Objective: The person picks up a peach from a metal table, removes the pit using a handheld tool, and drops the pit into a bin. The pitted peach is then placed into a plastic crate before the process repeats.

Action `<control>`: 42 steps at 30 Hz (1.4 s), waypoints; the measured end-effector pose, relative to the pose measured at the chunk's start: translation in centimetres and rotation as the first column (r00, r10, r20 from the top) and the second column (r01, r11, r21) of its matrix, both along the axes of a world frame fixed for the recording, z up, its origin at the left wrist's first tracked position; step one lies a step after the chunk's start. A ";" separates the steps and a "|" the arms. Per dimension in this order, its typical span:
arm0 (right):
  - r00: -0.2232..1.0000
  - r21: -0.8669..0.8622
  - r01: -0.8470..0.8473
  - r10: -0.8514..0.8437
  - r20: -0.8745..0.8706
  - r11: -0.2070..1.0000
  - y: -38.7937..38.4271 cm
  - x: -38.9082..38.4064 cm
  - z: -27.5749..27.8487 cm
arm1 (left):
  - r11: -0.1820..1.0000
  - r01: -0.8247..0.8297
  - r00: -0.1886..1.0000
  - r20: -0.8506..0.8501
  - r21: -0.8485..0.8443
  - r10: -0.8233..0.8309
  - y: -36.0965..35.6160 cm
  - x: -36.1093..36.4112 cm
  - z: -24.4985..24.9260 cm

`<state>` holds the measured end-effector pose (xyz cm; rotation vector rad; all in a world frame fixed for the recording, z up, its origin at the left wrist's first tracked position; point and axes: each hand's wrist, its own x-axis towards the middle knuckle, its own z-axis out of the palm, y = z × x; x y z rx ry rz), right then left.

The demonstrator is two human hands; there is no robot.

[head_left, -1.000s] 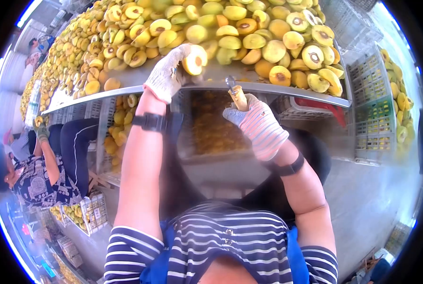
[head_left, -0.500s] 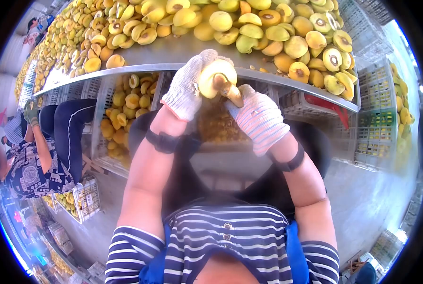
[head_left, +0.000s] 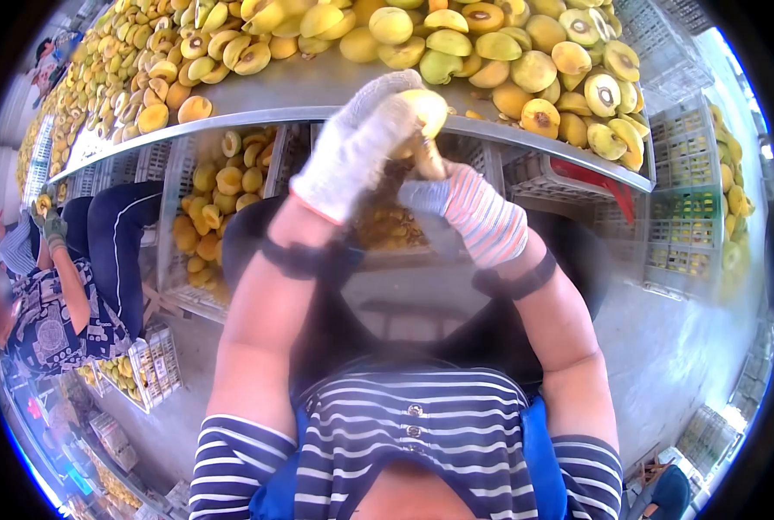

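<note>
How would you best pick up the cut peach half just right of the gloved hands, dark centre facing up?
Grip the peach half by its rounded skin sides, coming down from above on the side toward the front edge of the table: its cut face points up, and other fruit crowd its far side.

The fruit (head_left: 428,107) is a yellow half with pale skin, gripped in the gloved left hand (head_left: 357,147) and raised just in front of the bench (head_left: 309,91) edge. The tool (head_left: 425,158) has a tan wooden handle and stands nearly upright in the right hand (head_left: 481,217). Its upper end meets the fruit, and its tip is hidden.
</note>
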<state>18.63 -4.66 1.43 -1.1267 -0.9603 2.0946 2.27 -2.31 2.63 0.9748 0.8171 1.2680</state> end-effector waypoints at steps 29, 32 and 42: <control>0.536 0.150 -0.649 0.307 0.786 0.746 -1.3 5.0 0.9 | 0.837 -0.547 0.649 -0.631 0.002 0.425 -4.7 -14.3 2.6; -0.177 -0.229 -0.947 0.226 0.958 0.227 -1.8 5.3 -3.5 | 0.809 -0.522 -0.024 -0.953 0.270 0.302 -1.8 -14.5 3.0; -0.181 -0.236 -0.855 0.162 0.970 0.463 -3.7 10.4 -7.8 | 0.981 0.142 0.028 -0.991 0.131 0.128 17.6 0.2 -0.2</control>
